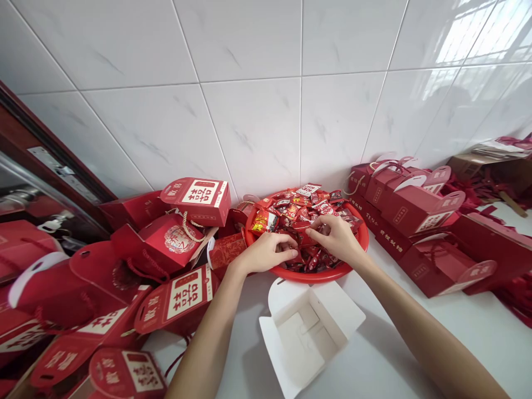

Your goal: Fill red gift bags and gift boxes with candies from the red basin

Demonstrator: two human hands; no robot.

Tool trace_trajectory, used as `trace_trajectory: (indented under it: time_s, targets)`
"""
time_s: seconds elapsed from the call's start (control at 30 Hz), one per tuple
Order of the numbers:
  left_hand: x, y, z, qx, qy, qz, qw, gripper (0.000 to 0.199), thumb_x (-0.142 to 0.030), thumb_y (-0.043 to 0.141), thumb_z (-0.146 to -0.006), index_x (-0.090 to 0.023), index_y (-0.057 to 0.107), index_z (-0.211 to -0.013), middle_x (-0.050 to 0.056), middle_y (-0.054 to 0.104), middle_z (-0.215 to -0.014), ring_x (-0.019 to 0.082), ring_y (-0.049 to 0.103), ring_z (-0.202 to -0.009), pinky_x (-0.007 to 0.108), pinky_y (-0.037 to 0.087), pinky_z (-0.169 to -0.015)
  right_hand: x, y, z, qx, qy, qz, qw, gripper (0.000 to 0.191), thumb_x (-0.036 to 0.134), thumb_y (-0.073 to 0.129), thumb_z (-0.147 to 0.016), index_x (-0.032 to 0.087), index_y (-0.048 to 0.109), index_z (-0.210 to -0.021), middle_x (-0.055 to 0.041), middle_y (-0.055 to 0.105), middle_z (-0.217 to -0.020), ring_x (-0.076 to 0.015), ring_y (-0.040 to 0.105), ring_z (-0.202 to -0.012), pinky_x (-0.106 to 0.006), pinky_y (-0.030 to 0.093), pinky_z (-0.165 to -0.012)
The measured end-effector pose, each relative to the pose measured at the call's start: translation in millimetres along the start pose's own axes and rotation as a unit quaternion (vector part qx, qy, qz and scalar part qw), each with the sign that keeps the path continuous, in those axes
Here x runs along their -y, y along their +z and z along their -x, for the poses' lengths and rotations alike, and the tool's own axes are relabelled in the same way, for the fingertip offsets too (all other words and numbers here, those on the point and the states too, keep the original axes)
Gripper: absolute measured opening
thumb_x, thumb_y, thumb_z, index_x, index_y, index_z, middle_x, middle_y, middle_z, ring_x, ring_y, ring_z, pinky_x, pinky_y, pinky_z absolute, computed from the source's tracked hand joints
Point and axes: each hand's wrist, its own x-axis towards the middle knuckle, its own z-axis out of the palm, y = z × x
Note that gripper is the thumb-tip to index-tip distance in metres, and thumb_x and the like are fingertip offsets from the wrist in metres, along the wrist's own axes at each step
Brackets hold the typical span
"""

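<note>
A round red plastic basket [364,239] is heaped with wrapped candies [322,208], mostly in red wrappers. Both my hands reach into the front half of the heap. My left hand [272,249] is closed at the left, thumb and fingers curled on a wrapped candy; its fingertips are partly hidden among the wrappers. Just right of it, my right hand [336,235] pinches a red wrapped candy [305,226] between thumb and fingers. In front of the basket, between my forearms, an unfolded-top gift box [305,338] stands open, its white inside bare.
Closed red gift boxes with cord handles [195,199] are piled on the left. More red boxes [419,213] stand in rows at right. A cardboard box [484,166] sits at far right. Behind is a tiled wall [253,127]; a door frame [54,149] borders the left.
</note>
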Motion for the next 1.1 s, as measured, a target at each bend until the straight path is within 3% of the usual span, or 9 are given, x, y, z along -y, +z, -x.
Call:
trace_trajectory:
  time_s: [0.23, 0.43, 0.57, 0.77, 0.93, 1.1]
  targets:
    - [1.0, 0.0, -0.3, -0.005, 0.01, -0.001, 1.0, 0.034, -0.043, 0.062, -0.087, -0.015, 0.071, -0.104, 0.006, 0.073, -0.088, 0.02, 0.066, -0.079, 0.03, 0.051, -0.075, -3.1, -3.3, 0.9, -0.122, 0.014, -0.07, 0.99, 0.02, 0.039, 0.059, -0.081, 0.021, 0.063, -0.075, -0.0031, 0.066, -0.073, -0.0167, 0.056, -0.062, -0.03, 0.044, -0.064]
    - [-4.3, -0.4, 1.0, -0.01, 0.0, -0.017, 1.0, 0.034, -0.042, 0.061, -0.085, -0.015, 0.073, -0.103, 0.005, 0.071, -0.084, 0.018, 0.062, -0.075, 0.028, 0.048, -0.069, -40.0, -19.2, -11.6, -0.238, 0.008, -0.09, 0.967, 0.019, 0.037, 0.059, -0.076, 0.021, 0.067, -0.08, -0.005, 0.071, -0.082, -0.0184, 0.06, -0.066, -0.033, 0.05, -0.067]
    - [-6.0, -0.5, 1.6, -0.012, -0.006, -0.012, 1.0, 0.033, -0.043, 0.061, -0.084, -0.016, 0.073, -0.1, 0.002, 0.067, -0.075, 0.017, 0.059, -0.069, 0.026, 0.046, -0.066, -70.7, -30.4, -18.5, -0.171, 0.037, 0.023, 0.984, 0.025, 0.031, 0.058, -0.075, 0.02, 0.072, -0.093, -0.0087, 0.075, -0.092, -0.0249, 0.067, -0.079, -0.037, 0.051, -0.075]
    - [-3.7, 1.1, -1.1, -0.02, -0.006, -0.018, 1.0, 0.034, -0.045, 0.061, -0.083, -0.016, 0.073, -0.098, 0.002, 0.067, -0.075, 0.017, 0.059, -0.069, 0.027, 0.045, -0.064, -79.6, -31.1, -17.9, -0.044, -0.042, 0.182, 0.981, 0.044, 0.03, 0.061, -0.08, 0.02, 0.068, -0.123, -0.0121, 0.074, -0.117, -0.0331, 0.065, -0.106, -0.043, 0.046, -0.093]
    - [-4.5, 4.1, -1.6, -0.037, -0.002, -0.036, 0.999, 0.032, -0.045, 0.062, -0.083, -0.016, 0.074, -0.093, 0.002, 0.067, -0.074, 0.017, 0.058, -0.067, 0.026, 0.044, -0.061, -77.8, -32.8, -19.6, -0.021, -0.048, 0.155, 0.987, 0.049, 0.029, 0.068, -0.076, 0.02, 0.066, -0.124, -0.012, 0.073, -0.118, -0.0334, 0.066, -0.108, -0.045, 0.047, -0.093]
    - [-5.6, 6.3, -1.8, -0.042, 0.006, -0.047, 0.998, 0.031, -0.044, 0.063, -0.084, -0.017, 0.075, -0.09, 0.002, 0.068, -0.073, 0.016, 0.059, -0.065, 0.026, 0.044, -0.06, -69.8, -36.7, -18.1, -0.062, -0.075, 0.061, 0.993, 0.038, 0.027, 0.067, -0.075, 0.022, 0.07, -0.113, -0.0092, 0.075, -0.11, -0.0296, 0.069, -0.099, -0.041, 0.051, -0.089]
